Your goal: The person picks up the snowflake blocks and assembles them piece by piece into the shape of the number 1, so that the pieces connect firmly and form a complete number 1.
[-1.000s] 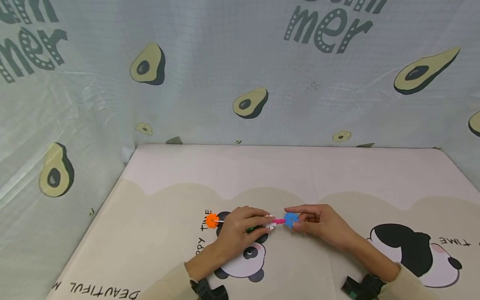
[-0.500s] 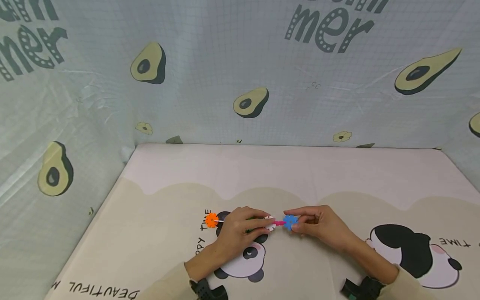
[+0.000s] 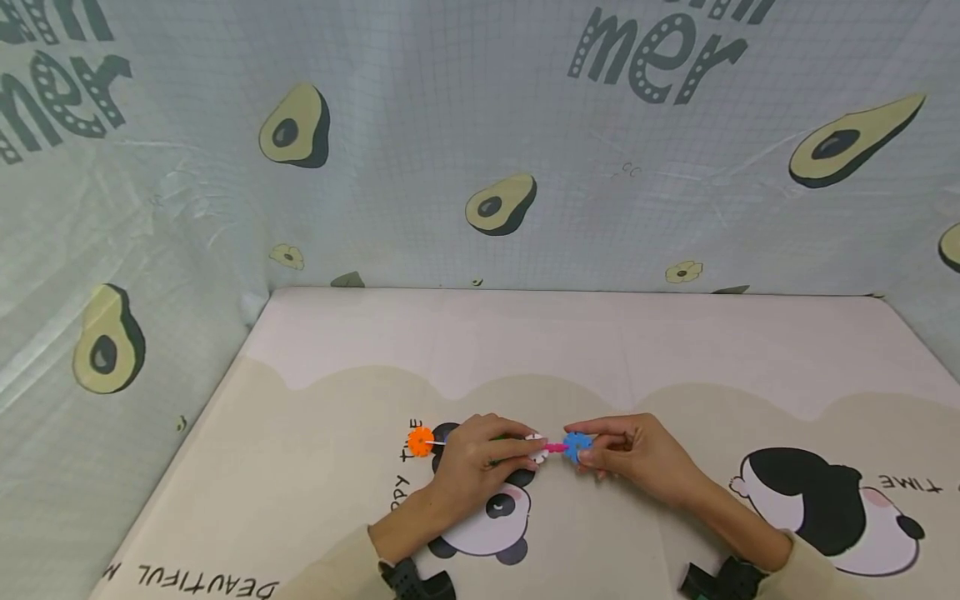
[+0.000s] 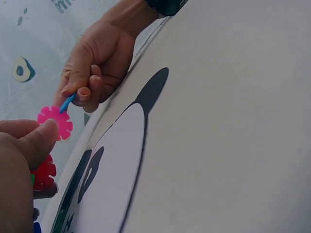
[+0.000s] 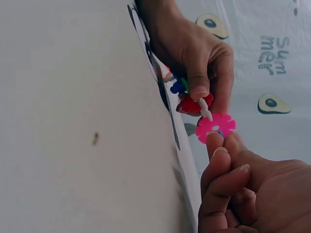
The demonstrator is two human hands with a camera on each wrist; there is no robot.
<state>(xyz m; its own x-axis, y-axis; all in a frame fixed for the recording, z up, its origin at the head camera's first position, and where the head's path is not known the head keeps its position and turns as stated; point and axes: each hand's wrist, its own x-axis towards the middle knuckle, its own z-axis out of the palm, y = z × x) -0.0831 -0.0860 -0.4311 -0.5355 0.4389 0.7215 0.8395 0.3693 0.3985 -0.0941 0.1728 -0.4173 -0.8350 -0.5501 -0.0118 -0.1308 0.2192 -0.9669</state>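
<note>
A chain of flower-shaped interlocking plastic discs runs through my left hand (image 3: 480,454), which grips it near its right end. An orange disc (image 3: 421,442) sticks out on the left, and a white disc (image 3: 537,450) shows by the left fingertips. Past it comes a pink disc (image 5: 216,128), edge-on in the head view. In the left wrist view, the left thumb overlaps the pink disc. My right hand (image 3: 645,450) pinches a blue disc (image 3: 577,447) against the pink one's edge; how deep they interlock is hidden. Red (image 5: 194,104) and dark blue (image 5: 178,87) discs show under the left hand.
The light tabletop cover (image 3: 337,492) carries printed panda (image 3: 487,525) and dog (image 3: 832,508) figures and lettering. A pale curtain (image 3: 405,125) with avocado prints stands behind and at the sides. Black wrist devices (image 3: 723,577) sit on both wrists.
My right hand has shifted slightly left and nearer with the blue disc, closing in on the pink disc. The left hand stays almost still.
</note>
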